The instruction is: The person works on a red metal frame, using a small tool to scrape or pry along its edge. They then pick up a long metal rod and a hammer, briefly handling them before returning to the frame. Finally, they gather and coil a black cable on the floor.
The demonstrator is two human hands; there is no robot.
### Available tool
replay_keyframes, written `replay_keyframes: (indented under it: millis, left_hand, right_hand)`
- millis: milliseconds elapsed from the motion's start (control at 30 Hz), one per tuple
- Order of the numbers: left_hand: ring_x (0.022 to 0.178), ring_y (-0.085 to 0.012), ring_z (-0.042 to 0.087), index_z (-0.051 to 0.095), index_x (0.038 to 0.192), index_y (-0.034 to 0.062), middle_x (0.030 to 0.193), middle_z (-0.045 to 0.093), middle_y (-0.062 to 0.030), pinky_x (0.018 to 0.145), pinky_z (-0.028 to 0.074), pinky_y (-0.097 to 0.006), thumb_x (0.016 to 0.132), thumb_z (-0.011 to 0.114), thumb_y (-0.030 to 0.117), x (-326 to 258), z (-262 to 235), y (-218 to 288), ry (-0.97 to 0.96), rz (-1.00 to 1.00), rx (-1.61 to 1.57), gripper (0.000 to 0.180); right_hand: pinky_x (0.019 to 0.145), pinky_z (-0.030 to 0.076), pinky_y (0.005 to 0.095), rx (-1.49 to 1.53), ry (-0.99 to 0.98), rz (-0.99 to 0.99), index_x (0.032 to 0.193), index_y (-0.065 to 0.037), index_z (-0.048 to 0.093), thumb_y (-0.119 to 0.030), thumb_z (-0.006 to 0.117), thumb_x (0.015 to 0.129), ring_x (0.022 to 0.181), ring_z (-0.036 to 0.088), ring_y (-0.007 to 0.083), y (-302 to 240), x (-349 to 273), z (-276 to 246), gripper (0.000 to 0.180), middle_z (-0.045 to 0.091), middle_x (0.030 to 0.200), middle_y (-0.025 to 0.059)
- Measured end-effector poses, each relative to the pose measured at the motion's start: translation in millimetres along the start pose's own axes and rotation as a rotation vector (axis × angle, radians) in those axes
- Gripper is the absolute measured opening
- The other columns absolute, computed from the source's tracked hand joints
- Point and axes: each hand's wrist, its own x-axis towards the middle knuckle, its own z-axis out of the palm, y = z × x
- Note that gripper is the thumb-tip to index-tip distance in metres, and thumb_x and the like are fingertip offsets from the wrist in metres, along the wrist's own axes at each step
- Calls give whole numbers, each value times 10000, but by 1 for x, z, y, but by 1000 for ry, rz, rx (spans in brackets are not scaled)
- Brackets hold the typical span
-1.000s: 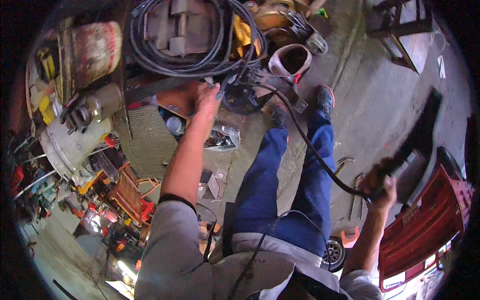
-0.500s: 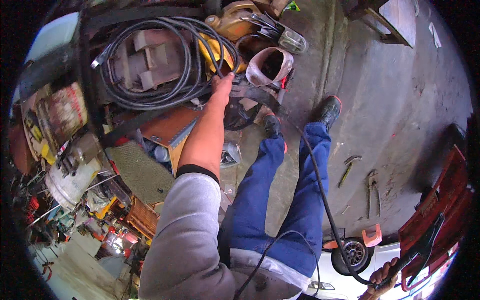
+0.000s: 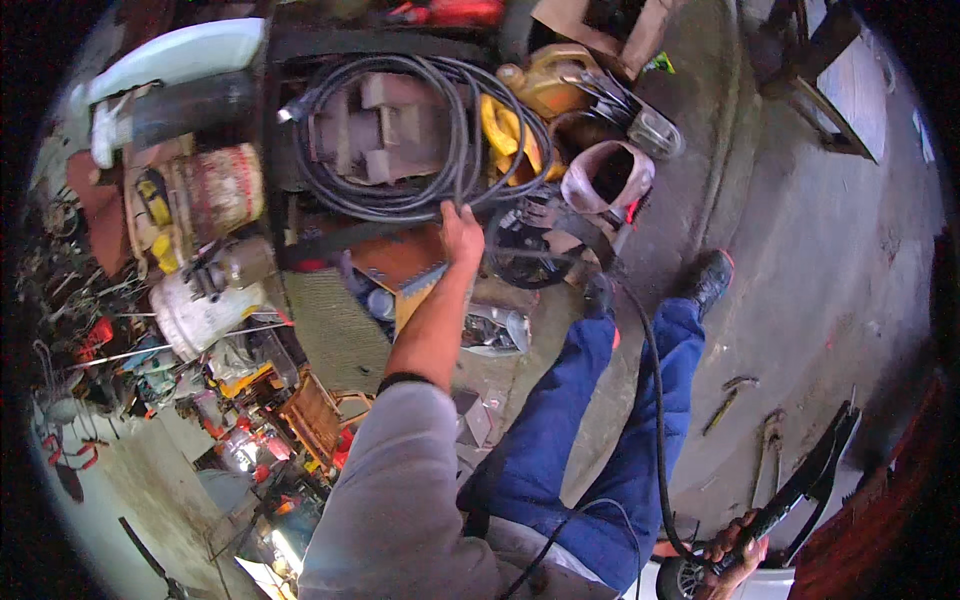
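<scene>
A coil of thick black cable (image 3: 340, 205), with a metal plug at its left end, lies over a dark frame at the far side. My left hand (image 3: 462, 235) is closed on the cable at the coil's near edge. From there a length of cable passes my legs to the lower right. There my right hand (image 3: 735, 552) is wrapped round the handle of a black electrode holder (image 3: 800, 490), its two long arms pointing away from me. A thinner cord crosses my waist.
A yellow jug (image 3: 560, 80), a short wide pipe ring (image 3: 608, 180) and a dirty white bucket (image 3: 205, 310) stand nearby. On the concrete floor lie a hammer (image 3: 728, 402) and long-handled pliers (image 3: 768, 445). A dark red panel (image 3: 880, 510) is at right; cluttered tools fill the left.
The view has shifted, so the coil sits further right in it. My left hand has moved left and nearer along the coil. My right hand has brought the electrode holder closer to my legs.
</scene>
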Motion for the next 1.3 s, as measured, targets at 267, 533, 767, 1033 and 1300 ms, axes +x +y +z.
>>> replay_keyframes:
  millis: [267, 533, 767, 1033, 1300]
  left_hand:
    - [618, -54, 401, 462, 963, 43, 725, 441, 32, 532, 361, -229, 931, 483, 183, -142, -158, 118, -229, 184, -927, 145]
    - [613, -118, 443, 423, 1027, 41, 767, 470, -25, 549, 405, -292, 908, 505, 167, -316, -171, 119, -396, 515, -697, 192]
    - [694, -326, 546, 496, 979, 12, 848, 526, -160, 591, 432, -409, 798, 637, 192, -408, -115, 72, -1035, 1012, -467, 292]
    - [780, -310, 552, 580, 865, 29, 833, 558, -120, 721, 446, -397, 755, 580, 98, -156, -117, 73, -256, 762, -285, 129]
    - [1060, -400, 459, 430, 1214, 45, 1133, 466, -240, 905, 375, -472, 794, 602, 194, 97, -206, 57, 558, 644, 360, 478]
  right_hand:
    - [419, 462, 371, 189, -443, 177, 934, -69, 374, -191, 670, 711, 498, 515, 226, 8, 7, 57, 390, 456, 634, 83]
    - [1026, 325, 515, 253, -606, 232, 916, -89, 515, -273, 733, 602, 1223, 386, 464, 5, 12, 175, 424, 381, 1331, 288]
    - [804, 482, 431, -186, -490, 184, 1082, -6, 514, -255, 780, 552, 971, 576, 359, -29, 35, 185, 643, 444, 1249, 290]
    - [527, 401, 245, -205, -139, -88, 1109, -32, 486, -245, 695, 707, 636, 453, 118, -71, 41, 77, 500, 487, 878, 25]
    - [489, 364, 246, -102, 375, -280, 811, -106, 491, -238, 601, 855, 555, 397, 95, -147, -12, -142, 177, 484, 718, -10]
